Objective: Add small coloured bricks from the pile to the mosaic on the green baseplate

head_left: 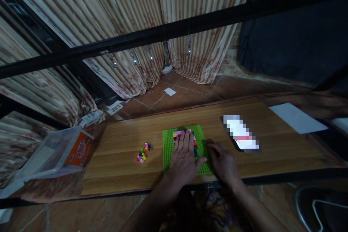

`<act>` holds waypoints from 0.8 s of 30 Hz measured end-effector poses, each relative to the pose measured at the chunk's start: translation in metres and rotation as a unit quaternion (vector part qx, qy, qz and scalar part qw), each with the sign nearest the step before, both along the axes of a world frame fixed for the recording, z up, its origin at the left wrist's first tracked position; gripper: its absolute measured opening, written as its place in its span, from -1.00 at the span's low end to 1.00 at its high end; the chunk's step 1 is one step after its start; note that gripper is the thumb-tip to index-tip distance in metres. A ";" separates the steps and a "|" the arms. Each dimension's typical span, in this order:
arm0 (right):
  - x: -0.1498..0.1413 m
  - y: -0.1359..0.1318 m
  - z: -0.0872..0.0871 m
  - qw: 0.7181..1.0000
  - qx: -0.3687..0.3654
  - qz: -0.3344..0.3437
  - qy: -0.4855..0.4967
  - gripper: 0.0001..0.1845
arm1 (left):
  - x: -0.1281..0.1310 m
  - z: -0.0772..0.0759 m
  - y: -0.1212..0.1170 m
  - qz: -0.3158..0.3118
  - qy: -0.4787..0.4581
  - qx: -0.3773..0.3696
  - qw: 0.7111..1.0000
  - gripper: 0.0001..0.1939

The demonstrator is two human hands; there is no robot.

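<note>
A green studded baseplate (168, 143) lies on the wooden board in front of me. Small coloured building bricks (178, 133) are set on it in a block, much of it covered by my left hand (182, 157). That hand is spread flat over the bricks, palm down, thumb out to the right. Beside the plate's right edge rests my right hand (223, 162), its fingers curled in; whatever they may hold is hidden. Left of the plate, a small heap of loose coloured bricks (141, 156) sits on the wood.
On the board's right side lies a phone (240, 134) with a lit, blurred screen. A white sheet (297, 117) is at the far right. A clear plastic box (51, 156) with an orange label stands at the left. Behind the table hang striped curtains (130, 14).
</note>
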State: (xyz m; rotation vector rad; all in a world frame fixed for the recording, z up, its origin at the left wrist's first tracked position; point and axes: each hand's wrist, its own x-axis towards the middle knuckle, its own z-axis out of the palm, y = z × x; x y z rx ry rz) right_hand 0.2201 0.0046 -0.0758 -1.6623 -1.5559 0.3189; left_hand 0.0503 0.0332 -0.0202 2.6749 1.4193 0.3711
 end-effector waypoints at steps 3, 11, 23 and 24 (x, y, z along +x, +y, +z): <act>0.000 0.000 0.000 1.000 0.002 0.004 0.001 -0.74 | 0.000 0.001 -0.001 -0.001 0.002 -0.008 1.000 -0.06; -0.001 -0.001 0.004 1.000 0.005 0.004 0.003 -0.72 | 0.005 0.005 0.000 0.015 -0.021 -0.041 0.999 -0.04; 0.002 -0.002 0.001 1.000 0.011 0.004 -0.009 -0.73 | 0.014 -0.006 0.009 0.002 -0.049 -0.013 0.999 -0.03; 0.003 -0.002 0.001 1.000 0.014 0.004 -0.012 -0.72 | 0.015 -0.006 0.008 0.002 -0.054 -0.013 0.998 -0.04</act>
